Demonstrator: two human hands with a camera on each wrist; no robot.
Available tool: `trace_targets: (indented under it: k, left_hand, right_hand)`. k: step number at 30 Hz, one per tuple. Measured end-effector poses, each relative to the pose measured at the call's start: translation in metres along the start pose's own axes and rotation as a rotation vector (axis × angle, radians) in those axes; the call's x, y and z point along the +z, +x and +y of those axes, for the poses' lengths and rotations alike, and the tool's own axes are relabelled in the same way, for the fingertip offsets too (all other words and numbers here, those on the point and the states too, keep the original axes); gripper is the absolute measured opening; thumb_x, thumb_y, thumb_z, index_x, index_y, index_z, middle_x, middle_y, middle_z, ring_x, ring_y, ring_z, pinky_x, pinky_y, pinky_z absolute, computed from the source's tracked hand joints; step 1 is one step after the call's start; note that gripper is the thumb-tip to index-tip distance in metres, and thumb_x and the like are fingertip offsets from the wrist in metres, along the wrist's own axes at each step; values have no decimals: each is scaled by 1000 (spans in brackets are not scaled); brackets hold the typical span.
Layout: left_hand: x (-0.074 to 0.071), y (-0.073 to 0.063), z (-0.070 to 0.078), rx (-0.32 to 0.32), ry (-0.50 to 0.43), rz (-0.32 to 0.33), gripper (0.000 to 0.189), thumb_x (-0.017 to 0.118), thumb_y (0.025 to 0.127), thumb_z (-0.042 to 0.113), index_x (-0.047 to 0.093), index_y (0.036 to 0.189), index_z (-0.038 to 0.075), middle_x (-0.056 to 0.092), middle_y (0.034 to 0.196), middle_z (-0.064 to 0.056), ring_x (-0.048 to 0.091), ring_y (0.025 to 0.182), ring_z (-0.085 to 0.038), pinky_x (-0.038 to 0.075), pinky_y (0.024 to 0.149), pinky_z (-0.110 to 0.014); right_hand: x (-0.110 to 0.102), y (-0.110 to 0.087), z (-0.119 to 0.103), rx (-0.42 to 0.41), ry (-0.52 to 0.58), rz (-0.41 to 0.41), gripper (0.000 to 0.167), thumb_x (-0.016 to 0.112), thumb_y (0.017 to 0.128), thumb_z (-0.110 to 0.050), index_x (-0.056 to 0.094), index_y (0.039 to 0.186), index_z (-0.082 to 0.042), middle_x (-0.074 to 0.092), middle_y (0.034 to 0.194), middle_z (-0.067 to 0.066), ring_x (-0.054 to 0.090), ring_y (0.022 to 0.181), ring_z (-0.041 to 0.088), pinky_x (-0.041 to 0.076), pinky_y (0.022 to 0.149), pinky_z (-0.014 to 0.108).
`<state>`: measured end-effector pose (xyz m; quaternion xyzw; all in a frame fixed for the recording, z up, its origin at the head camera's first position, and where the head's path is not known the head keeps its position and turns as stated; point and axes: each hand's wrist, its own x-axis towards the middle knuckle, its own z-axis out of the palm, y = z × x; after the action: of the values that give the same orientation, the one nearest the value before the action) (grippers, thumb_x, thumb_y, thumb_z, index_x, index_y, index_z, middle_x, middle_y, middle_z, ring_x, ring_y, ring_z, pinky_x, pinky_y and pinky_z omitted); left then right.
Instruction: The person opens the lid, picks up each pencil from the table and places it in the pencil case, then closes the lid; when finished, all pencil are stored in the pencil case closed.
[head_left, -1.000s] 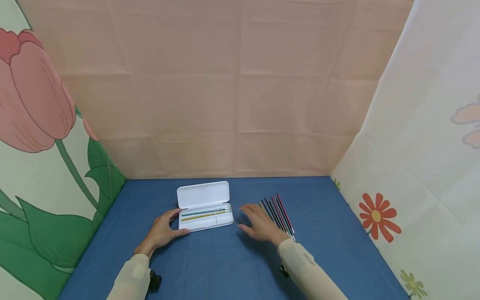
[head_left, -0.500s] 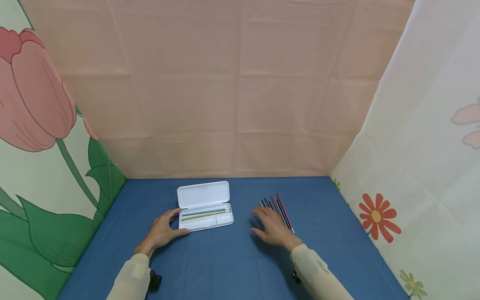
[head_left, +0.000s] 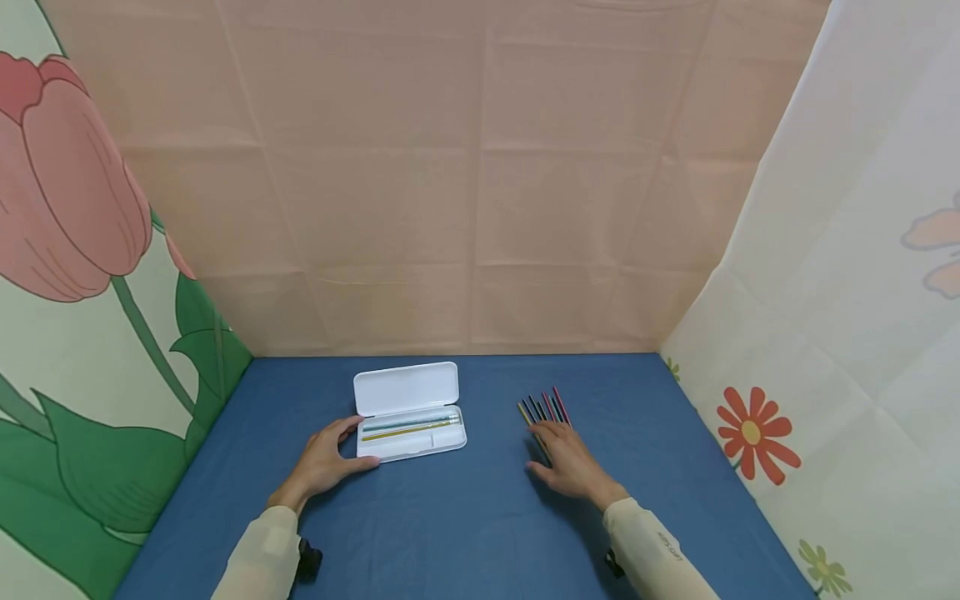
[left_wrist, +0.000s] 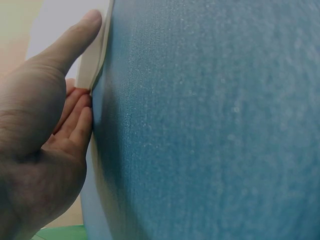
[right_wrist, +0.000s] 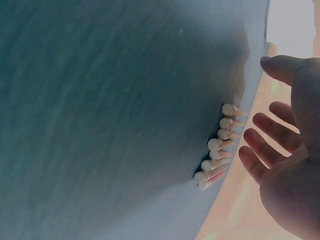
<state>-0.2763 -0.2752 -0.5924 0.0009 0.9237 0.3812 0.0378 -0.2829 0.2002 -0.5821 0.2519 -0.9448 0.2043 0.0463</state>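
Observation:
A white pencil case (head_left: 450, 442) lies with its lid (head_left: 407, 389) raised toward the back. A yellow pencil (head_left: 397, 432) and a pale bluish one lie inside it. At the case's left end, my left hand (head_left: 322, 463) holds it, thumb along the front edge and fingers at the back corner, as the left wrist view also shows. My right hand (head_left: 568, 463), fingers spread and slightly bent, is over a row of several pencils (head_left: 562, 405) on the cloth and hides their near ends. White pencil ends (right_wrist: 214, 145) show beneath that hand in the right wrist view.
A blue cloth (head_left: 435, 525) covers the table. Behind it stands a plain tan cloth backdrop (head_left: 480, 208). Printed curtains flank both sides, with a tulip (head_left: 82, 183) on the left and a red flower (head_left: 752, 432) on the right.
My right hand has moved right, away from the case, and now covers more of the pencils' near halves. The left hand and the case have stayed put.

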Motion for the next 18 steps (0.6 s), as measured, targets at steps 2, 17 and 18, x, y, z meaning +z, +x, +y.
trace_targets:
  k: [2,17,18]
  left_hand:
    - [0,0,0,1,3,-1,110,97,86,57,48,170,7,45,176,-30,49,159,-54,42,130,-72]
    - [0,0,0,-5,5,0,110,98,85,57,48,170,8,45,177,-28,48,160,-53,41,131,-73]
    - [0,0,0,-6,4,0,110,98,85,57,48,170,8,44,177,-28,48,161,-53,41,131,-73]
  right_hand:
    - [-1,-2,2,12,9,-2,61,85,103,-23,63,155,-1,64,159,23,59,150,47,45,128,70]
    - [2,-4,6,15,-15,8,59,85,104,-21,64,154,1,69,152,20,64,144,44,42,133,67]
    - [3,-4,6,15,-21,10,58,85,103,-22,64,153,0,69,152,20,64,144,43,43,132,67]
